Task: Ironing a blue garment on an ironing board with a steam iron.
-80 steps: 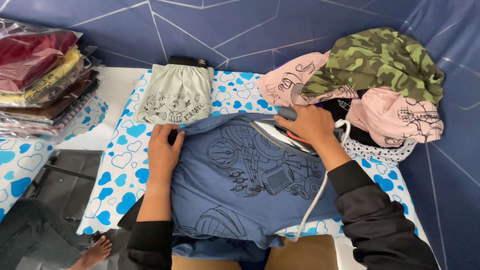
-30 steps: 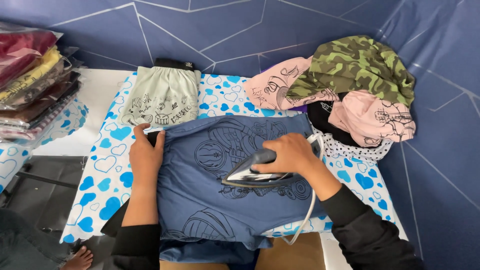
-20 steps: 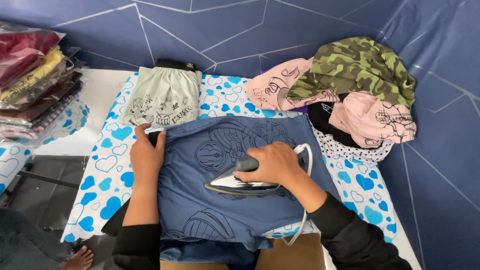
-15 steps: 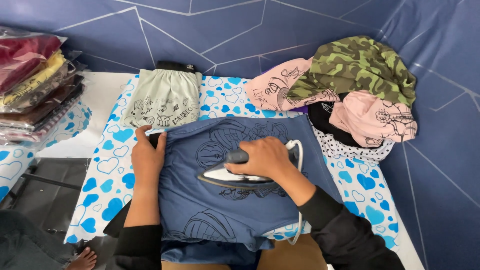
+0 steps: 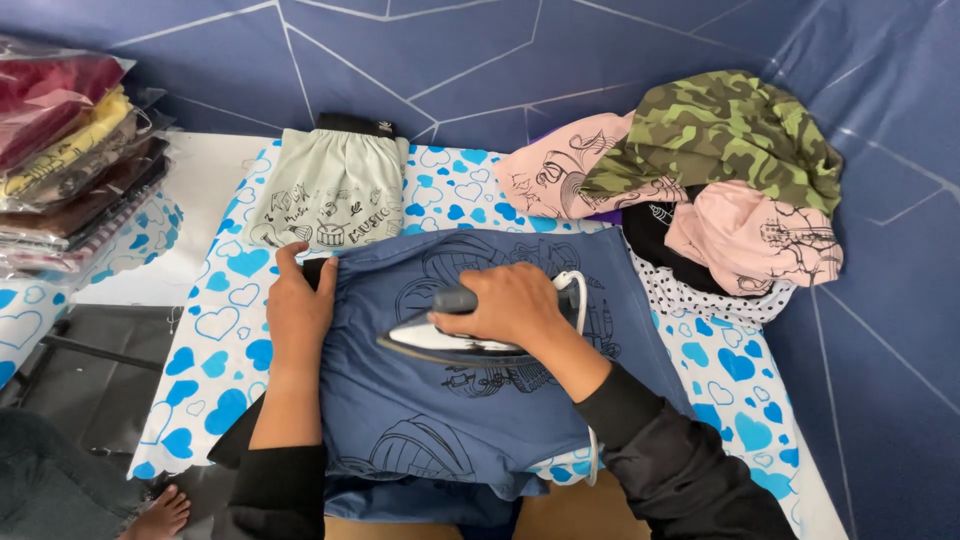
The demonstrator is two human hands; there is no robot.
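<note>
Blue fabric walls with pale seams close in a board (image 5: 215,345) covered in white cloth with blue hearts, and across its middle lies the blue printed garment (image 5: 480,410), its lower edge hanging off the near end. Behind it sit a pale green folded garment (image 5: 325,195) and, to the right, a heap of clothes (image 5: 720,190) topped with camouflage cloth; a stack of bagged garments (image 5: 65,160) fills the left edge. By my reading this is the pressing stroke itself, partway over the printed front. The right hand (image 5: 510,305) has its fingers clenched round the handle of the iron (image 5: 445,340), whose soleplate lies flat on the print, nose pointing left. The left hand (image 5: 298,305) lies on the garment's left edge, fingers curled over the cloth to pin it. A following pass would call for the cloth kept taut and the white cord (image 5: 580,320) kept off the soleplate. Against the picture from 2.7 s ago, the iron has travelled from the garment's upper right corner to its centre, while the left hand has stayed at the edge.
</note>
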